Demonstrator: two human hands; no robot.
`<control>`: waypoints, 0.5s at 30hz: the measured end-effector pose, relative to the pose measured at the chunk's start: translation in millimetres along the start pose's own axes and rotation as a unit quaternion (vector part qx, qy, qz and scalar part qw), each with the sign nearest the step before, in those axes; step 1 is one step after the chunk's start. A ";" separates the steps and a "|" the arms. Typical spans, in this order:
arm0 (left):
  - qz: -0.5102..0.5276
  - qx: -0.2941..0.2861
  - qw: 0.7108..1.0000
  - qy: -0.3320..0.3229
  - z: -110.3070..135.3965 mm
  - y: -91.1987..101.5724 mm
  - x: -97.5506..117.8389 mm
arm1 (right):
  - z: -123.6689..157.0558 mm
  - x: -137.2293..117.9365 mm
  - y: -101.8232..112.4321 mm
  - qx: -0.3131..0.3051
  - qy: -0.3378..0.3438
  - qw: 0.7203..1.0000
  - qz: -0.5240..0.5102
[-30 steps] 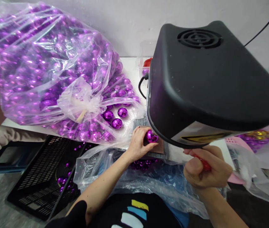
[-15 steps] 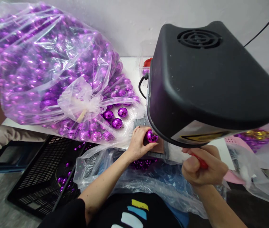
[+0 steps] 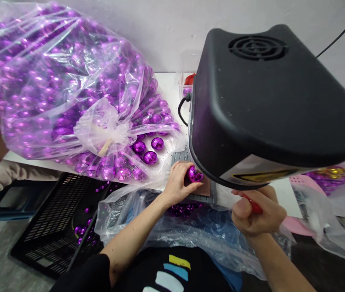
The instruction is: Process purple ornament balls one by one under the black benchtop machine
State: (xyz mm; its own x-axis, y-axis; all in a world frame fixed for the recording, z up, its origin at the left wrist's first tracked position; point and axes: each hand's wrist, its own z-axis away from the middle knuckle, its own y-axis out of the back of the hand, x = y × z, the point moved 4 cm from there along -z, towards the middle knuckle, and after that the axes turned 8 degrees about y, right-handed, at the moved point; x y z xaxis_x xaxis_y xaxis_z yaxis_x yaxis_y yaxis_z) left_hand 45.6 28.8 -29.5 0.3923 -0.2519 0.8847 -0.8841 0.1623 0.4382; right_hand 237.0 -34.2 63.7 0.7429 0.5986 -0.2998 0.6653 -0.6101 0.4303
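Note:
My left hand [image 3: 178, 182] is closed around a shiny purple faceted ball [image 3: 194, 174], pressing it against a brown pad [image 3: 205, 189] under the front of a large black machine head [image 3: 270, 101]. Below the machine's front edge, my right hand [image 3: 259, 211] is wrapped round a red handle [image 3: 253, 205]. Most of the handle is hidden in my fist.
A big clear bag of purple balls [image 3: 59, 85] fills the left of the white table [image 3: 166, 85], with a few loose balls [image 3: 150, 151] beside it. A black slatted crate [image 3: 57, 227] lies low on the left. Clear and blue plastic bags [image 3: 203, 235] spread over my lap. Gold and purple balls [image 3: 333, 173] lie at right.
My right hand has shifted slightly left and up with the red handle, and the machine head sits a little differently in view. My left hand keeps the ball in place.

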 end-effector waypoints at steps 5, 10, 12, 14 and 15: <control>-0.003 0.005 1.000 -0.006 -0.2 0.3 -0.6 | 2.7 3.8 -7.9 -0.022 -0.001 1.000 0.011; -0.016 0.002 1.000 -0.006 -0.8 1.2 2.4 | 1.2 6.3 -14.3 -0.017 0.008 1.000 0.024; -0.021 0.001 1.000 -0.007 -0.9 1.7 4.2 | -6.9 2.1 -8.3 -0.035 0.014 0.999 0.025; -0.027 0.005 1.000 -0.009 -1.1 2.1 5.5 | -21.7 -4.7 3.3 -0.063 0.020 0.998 0.022; -0.030 0.009 0.999 -0.011 -1.3 2.4 6.0 | -31.5 -8.1 10.5 -0.073 0.017 0.997 0.023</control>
State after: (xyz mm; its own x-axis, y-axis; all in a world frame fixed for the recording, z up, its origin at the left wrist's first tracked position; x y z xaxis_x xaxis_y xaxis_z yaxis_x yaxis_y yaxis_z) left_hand 46.2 28.9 -22.9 0.4396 -0.2820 0.8528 -0.8634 0.1290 0.4877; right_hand 235.7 -29.1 97.5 0.7676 0.5903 -0.2496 0.6111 -0.5568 0.5626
